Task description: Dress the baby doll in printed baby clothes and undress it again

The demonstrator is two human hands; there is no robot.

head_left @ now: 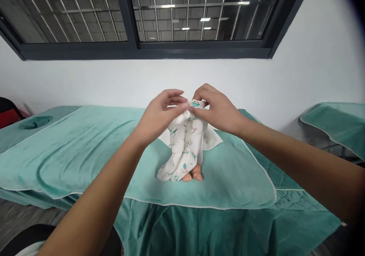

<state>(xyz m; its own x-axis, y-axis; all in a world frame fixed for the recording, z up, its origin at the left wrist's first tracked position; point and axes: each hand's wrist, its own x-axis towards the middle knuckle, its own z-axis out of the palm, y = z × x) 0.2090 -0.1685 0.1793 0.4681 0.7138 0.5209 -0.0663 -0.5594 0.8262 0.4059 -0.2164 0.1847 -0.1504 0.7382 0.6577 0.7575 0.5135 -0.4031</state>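
Note:
A doll (196,172) is propped on the green bed cover, its bare feet pointing toward me. A white baby garment (185,149) with small teal and red prints drapes over most of it and hides its body and head. At the garment's top, my right hand (215,105) pinches a folded printed edge between thumb and fingers. My left hand (165,109) meets it from the other side, thumb and fingertips closed on the white cloth, the upper fingers rather straight. A white sheet or pad (212,138) shows behind the doll.
The bed wears a teal cover (94,145) with a white-edged border. A face hole (35,122) lies at its left end. Behind stand a white wall (114,79) and a dark window frame (199,53). Another teal-covered surface (339,123) is at right, a black chair (34,233) at lower left.

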